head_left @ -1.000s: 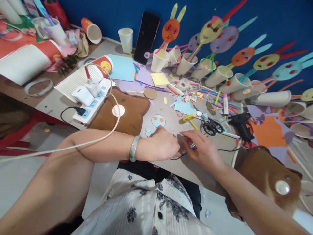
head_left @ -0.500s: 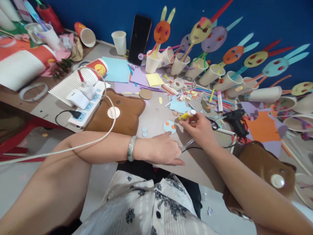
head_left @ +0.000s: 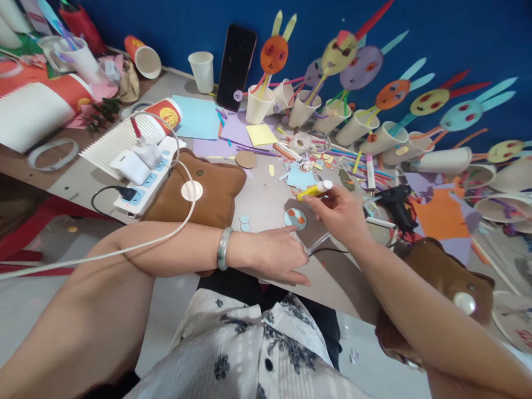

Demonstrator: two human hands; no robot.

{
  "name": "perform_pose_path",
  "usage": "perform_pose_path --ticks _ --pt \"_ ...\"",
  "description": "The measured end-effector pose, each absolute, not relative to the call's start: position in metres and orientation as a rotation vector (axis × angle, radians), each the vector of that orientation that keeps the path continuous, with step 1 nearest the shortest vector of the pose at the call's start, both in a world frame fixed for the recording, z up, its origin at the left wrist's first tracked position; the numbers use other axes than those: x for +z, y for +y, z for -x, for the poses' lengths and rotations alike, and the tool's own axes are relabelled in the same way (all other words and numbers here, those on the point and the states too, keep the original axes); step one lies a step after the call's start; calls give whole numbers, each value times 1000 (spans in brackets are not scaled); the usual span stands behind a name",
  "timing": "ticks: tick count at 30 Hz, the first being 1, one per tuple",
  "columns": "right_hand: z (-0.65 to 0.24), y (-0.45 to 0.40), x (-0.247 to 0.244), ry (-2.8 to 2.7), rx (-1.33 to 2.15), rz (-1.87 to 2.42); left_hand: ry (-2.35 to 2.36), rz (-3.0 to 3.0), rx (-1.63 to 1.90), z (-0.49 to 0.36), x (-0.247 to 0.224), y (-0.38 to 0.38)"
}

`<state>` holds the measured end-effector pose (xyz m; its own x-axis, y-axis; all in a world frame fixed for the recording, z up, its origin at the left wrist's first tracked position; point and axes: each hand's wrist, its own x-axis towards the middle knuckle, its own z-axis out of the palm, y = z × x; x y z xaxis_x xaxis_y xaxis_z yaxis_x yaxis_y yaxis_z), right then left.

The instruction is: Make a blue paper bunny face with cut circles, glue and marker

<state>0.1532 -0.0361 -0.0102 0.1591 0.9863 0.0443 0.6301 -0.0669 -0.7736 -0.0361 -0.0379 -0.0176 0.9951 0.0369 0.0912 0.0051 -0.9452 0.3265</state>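
A light-blue paper disc (head_left: 296, 215) with orange spots lies on the table (head_left: 261, 194). The index fingertip of my left hand (head_left: 276, 255) touches its lower edge; thumb and index are apart, and a clear, thin stick shows beside the hand. My right hand (head_left: 343, 213) pinches a yellow marker-like tube (head_left: 312, 191) with a white end, held just above and right of the disc. Two small blue circles (head_left: 245, 223) lie left of the disc, near my left wrist.
Paper rabbit faces stand in white cups (head_left: 261, 105) along the blue wall. Paper scraps and straws lie behind the hands. A black glue gun (head_left: 398, 206) is at right. Brown cushions (head_left: 211, 194) and a power strip (head_left: 143, 191) with a white cable flank the arms.
The spotted disc has shifted slightly right and looks turned. My right hand has moved a little to the right, and the yellow tube lies at a flatter angle, slightly left.
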Motion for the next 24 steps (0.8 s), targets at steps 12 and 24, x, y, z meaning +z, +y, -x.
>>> perform_pose_path --ticks 12,24 --pt "-96 16 -26 -1842 779 1496 -74 -2818 216 37 -14 -36" --pt "-93 21 -32 -1896 772 1502 -93 -2842 136 43 4 -35"
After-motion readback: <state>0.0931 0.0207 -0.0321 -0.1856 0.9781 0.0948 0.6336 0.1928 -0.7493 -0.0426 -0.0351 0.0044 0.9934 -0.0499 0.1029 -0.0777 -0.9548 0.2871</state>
